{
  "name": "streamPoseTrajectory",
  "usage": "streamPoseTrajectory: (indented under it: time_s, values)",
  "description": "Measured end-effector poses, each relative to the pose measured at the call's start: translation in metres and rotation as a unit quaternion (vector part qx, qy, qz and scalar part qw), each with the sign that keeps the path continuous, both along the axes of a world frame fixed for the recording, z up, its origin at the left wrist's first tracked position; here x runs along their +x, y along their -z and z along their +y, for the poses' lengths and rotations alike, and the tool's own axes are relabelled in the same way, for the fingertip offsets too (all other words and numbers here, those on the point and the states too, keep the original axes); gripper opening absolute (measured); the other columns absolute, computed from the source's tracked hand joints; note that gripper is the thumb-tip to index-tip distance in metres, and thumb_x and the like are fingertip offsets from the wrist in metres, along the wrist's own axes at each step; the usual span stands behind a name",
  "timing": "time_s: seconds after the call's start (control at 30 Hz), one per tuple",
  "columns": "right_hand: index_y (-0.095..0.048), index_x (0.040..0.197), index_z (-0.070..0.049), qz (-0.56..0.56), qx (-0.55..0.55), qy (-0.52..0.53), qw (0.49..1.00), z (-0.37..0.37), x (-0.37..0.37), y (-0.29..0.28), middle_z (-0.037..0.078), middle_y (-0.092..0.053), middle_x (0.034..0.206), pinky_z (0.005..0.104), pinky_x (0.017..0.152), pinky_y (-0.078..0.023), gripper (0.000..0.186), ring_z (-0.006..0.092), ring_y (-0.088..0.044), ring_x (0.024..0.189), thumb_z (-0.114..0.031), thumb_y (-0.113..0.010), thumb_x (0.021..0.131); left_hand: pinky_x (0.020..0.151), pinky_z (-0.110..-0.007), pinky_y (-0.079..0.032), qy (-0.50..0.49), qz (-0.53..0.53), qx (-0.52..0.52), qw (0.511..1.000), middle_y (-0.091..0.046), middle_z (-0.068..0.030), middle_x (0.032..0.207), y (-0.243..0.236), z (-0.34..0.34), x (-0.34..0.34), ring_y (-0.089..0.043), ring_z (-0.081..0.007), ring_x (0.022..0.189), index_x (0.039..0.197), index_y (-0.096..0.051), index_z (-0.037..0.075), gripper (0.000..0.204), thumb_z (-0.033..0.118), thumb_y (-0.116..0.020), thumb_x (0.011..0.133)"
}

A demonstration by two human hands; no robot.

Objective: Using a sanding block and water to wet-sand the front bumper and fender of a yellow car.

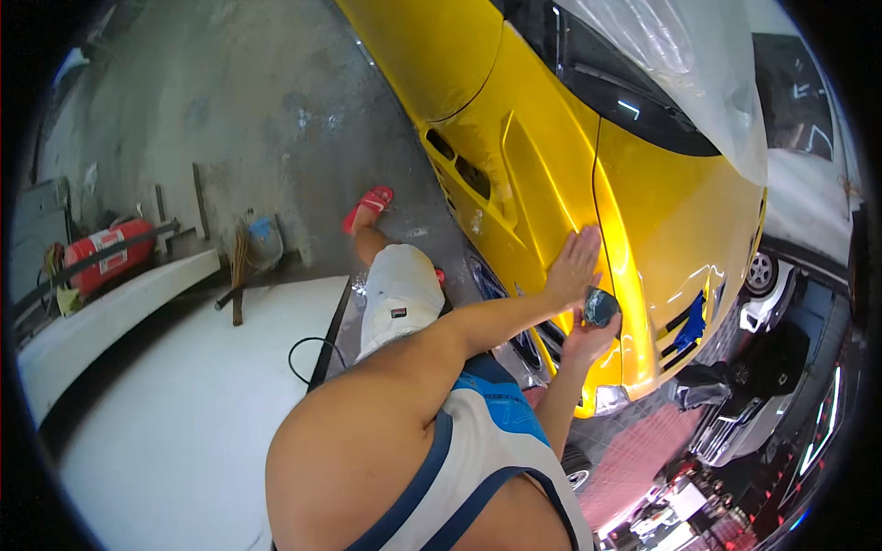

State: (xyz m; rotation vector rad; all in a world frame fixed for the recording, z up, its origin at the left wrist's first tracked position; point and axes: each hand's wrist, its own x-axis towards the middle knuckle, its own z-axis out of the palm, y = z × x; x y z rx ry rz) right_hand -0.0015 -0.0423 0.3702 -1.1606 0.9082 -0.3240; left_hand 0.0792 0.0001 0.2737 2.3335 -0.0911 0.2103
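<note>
A glossy yellow car [542, 174] fills the upper middle and right. My left hand [574, 268] lies flat on its front fender, fingers stretched out, nothing under the palm that I can see. Just below, close to the left wrist, my right hand [593, 338] grips a small dark, rounded pad [602, 308] above the yellow panel. Whether the pad touches the paint I cannot tell. On the bonnet, over a dark vent, rests a blue cloth-like thing [691, 321].
Clear plastic sheeting [675, 55] covers part of the windscreen. A large white panel [193, 395] stands at my left, with a bundle-like broom [240, 262] and a red tank [110, 255] beyond. Other cars [749, 432] are parked at right.
</note>
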Motion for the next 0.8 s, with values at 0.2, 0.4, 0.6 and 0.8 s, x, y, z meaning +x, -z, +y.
streamPoseTrajectory:
  time_s: [0.2, 0.4, 0.6, 0.8]
  values:
    - [-0.065, 0.107, -0.011, 0.005, -0.122, -0.031, 0.992, -0.038, 0.007, -0.027, -0.001, -0.069, 0.092, 0.0313, 0.063, -0.048, 0.034, 0.0124, -0.06, 0.077, -0.043, -0.054, 0.105, 0.124, -0.06, -0.017, -0.102, -0.111, 0.06, 0.987, -0.023, -0.021, 0.168, -0.01, 0.038, 0.059, -0.018, -0.0422, 0.156, 0.156, -0.034, -0.005, 0.075, 0.043, -0.051, 0.101]
    - [-0.065, 0.104, -0.007, 0.004, -0.217, -0.128, 0.968, -0.014, 0.009, -0.017, 0.0, -0.067, 0.089, 0.028, 0.056, -0.045, 0.03, 0.0099, -0.059, 0.076, -0.035, -0.057, 0.107, 0.122, -0.063, -0.02, -0.294, -0.104, -0.054, 0.949, -0.021, -0.0358, 0.163, -0.025, 0.074, 0.125, -0.024, -0.052, 0.15, 0.152, -0.033, -0.012, 0.075, 0.04, -0.053, 0.101]
    - [-0.065, 0.118, 0.0, -0.016, -0.279, -0.126, 0.952, -0.019, 0.045, -0.023, 0.009, -0.072, 0.107, 0.0271, 0.057, -0.058, 0.03, 0.0146, -0.069, 0.082, -0.02, -0.075, 0.097, 0.127, -0.051, -0.019, 0.062, -0.039, -0.116, 0.991, -0.035, -0.0264, 0.161, -0.005, 0.001, -0.032, -0.029, -0.0381, 0.153, 0.151, -0.04, -0.008, 0.064, 0.034, -0.049, 0.103]
    - [-0.067, 0.114, 0.0, -0.129, -0.21, -0.25, 0.936, 0.007, 0.068, -0.017, 0.011, -0.074, 0.107, 0.0308, 0.067, -0.062, 0.022, 0.018, -0.073, 0.081, -0.018, -0.069, 0.1, 0.12, -0.044, -0.035, 0.058, 0.102, -0.701, 0.703, -0.053, -0.0205, 0.15, -0.012, 0.005, -0.095, -0.05, -0.0306, 0.141, 0.143, -0.055, 0.0, 0.052, 0.036, -0.055, 0.106]
